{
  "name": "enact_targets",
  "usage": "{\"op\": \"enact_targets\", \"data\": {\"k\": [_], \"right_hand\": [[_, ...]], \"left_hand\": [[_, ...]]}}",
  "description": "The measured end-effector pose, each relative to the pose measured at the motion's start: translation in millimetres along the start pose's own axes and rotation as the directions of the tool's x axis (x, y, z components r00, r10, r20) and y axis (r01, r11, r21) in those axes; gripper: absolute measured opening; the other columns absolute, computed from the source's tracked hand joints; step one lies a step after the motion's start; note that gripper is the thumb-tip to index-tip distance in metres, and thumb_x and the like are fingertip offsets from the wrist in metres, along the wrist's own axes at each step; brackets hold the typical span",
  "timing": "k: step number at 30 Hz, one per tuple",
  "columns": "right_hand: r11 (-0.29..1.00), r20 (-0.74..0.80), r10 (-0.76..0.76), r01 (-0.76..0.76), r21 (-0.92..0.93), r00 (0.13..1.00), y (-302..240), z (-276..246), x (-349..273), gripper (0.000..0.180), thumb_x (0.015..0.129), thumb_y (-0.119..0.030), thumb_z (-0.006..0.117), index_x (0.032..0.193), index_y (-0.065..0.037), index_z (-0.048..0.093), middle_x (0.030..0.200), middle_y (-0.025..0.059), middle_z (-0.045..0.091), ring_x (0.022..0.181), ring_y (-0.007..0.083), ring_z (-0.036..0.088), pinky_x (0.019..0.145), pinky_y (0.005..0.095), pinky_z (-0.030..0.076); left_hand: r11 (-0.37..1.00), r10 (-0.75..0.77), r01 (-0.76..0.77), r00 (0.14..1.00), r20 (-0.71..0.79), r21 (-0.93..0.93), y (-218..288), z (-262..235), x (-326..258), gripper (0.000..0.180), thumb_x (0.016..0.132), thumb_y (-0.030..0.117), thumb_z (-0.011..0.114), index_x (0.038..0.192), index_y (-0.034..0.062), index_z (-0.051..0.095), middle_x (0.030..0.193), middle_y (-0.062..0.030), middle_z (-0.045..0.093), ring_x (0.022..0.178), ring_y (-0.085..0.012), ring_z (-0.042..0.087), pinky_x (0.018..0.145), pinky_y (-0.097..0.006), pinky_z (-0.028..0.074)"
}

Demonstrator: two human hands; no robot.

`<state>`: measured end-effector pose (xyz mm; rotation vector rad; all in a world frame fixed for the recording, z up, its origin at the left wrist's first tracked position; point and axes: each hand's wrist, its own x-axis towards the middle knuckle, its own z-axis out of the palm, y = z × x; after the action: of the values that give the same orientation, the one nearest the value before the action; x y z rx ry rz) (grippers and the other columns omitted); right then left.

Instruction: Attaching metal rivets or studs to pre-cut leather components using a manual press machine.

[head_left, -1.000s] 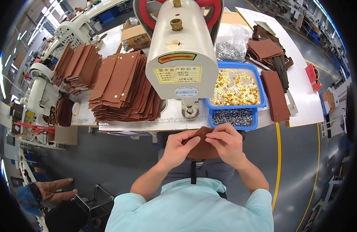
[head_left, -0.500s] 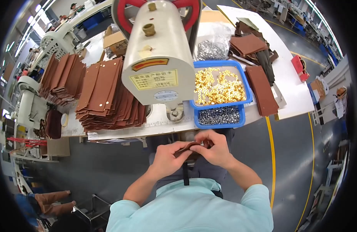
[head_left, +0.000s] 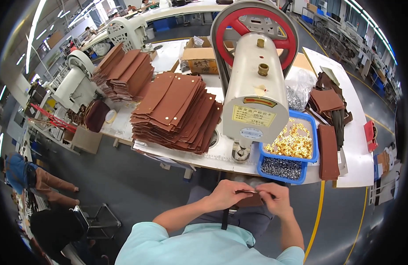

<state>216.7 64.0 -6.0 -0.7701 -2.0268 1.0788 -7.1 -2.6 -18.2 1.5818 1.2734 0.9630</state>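
A brown leather piece point(head_left: 249, 202) is in my hands, low in front of the table's near edge. My left hand point(head_left: 222, 195) is closed on its upper edge with thumb and fingers. My right hand point(head_left: 276, 199) is closed too, its fingertips pinched at the same edge; whether a small metal part is between them is too small to make out. Part of the leather hangs below, above my lap. Just beyond stands a cream-coloured press machine point(head_left: 252, 84) with a red wheel. To its right, a blue tray point(head_left: 316, 141) holds gold-coloured metal fittings.
Left of the press rise stacked brown leather pieces point(head_left: 168, 112), some with gold studs; another stack point(head_left: 129, 77) lies behind. A smaller blue tray point(head_left: 281, 179) holds dark metal parts. Brown strips point(head_left: 328, 152) lie at right. A person point(head_left: 43, 179) and a metal-framed stool point(head_left: 102, 221) are at left.
The view has swung left, so the table's contents appear farther right. Earlier, both hands pinched the leather in a curved fold; now its lower part hangs and my right fingertips are at its edge.
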Motion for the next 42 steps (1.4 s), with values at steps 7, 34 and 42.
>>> {"op": "enact_targets", "data": {"k": [7, 34, 42], "right_hand": [[0.678, -0.218, 0.137, -0.252, -0.691, 0.966, 71.0, -59.3, 12.7, 0.015, 0.084, -0.005, 0.072, 0.099, -0.002, 0.074, 0.100, 0.0177, 0.071, 0.090, 0.0371, 0.069, 0.078, 0.0445, 0.056], [0.954, -0.447, 0.156, -0.252, -0.163, 0.881, 57.6, -50.7, 2.1, 0.011, 0.085, 0.005, 0.073, 0.095, 0.002, 0.072, 0.094, 0.0125, 0.072, 0.079, 0.0240, 0.069, 0.071, 0.0309, 0.055], [0.740, 0.016, 0.519, -0.459, 0.491, 0.855, 6.4, -29.3, 8.2, 0.016, 0.089, 0.000, 0.076, 0.105, 0.003, 0.076, 0.086, 0.0060, 0.073, 0.081, 0.0102, 0.069, 0.075, 0.0243, 0.057]], "left_hand": [[0.999, 0.022, -0.023, 0.999, 0.044, 0.025, 7.3, -4.1, -1.8, 0.023, 0.095, 0.017, 0.070, 0.116, 0.0077, 0.069, 0.098, -0.0119, 0.075, 0.089, -0.0267, 0.074, 0.078, -0.033, 0.057], [0.929, 0.243, -0.238, 0.970, 0.020, 0.283, 23.1, -7.5, -7.9, 0.016, 0.087, 0.018, 0.078, 0.094, 0.0080, 0.067, 0.076, -0.0080, 0.068, 0.070, -0.0300, 0.068, 0.061, -0.040, 0.054], [0.632, 0.658, -0.561, 0.753, 0.014, 0.535, 30.1, -20.5, 10.8, 0.023, 0.069, 0.008, 0.080, 0.091, 0.0139, 0.075, 0.090, 0.0022, 0.074, 0.091, -0.0207, 0.073, 0.084, -0.040, 0.061]]}}
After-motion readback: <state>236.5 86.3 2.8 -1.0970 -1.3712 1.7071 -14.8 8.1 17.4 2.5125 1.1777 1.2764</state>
